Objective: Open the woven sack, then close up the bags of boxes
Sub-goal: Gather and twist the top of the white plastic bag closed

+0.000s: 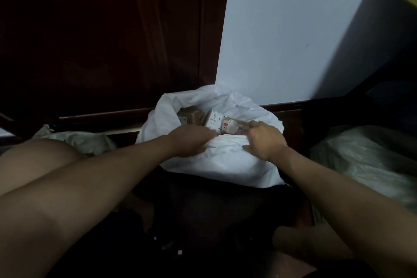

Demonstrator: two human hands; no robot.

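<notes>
A white woven sack [225,162] stands on the floor in front of me with its mouth open. Brown cardboard boxes [194,116] and a box with a white label [220,123] show inside it. My left hand [191,142] grips the near rim of the sack at the left of the opening. My right hand [264,139] pinches the same near rim at the right, its fingers touching the labelled box. Both hands press the white fabric.
A dark wooden door [101,40] fills the left background and a pale wall [293,29] the right. Clear plastic bags lie on the floor at the left [76,140] and right [365,160]. My bare knee [38,160] is at the left.
</notes>
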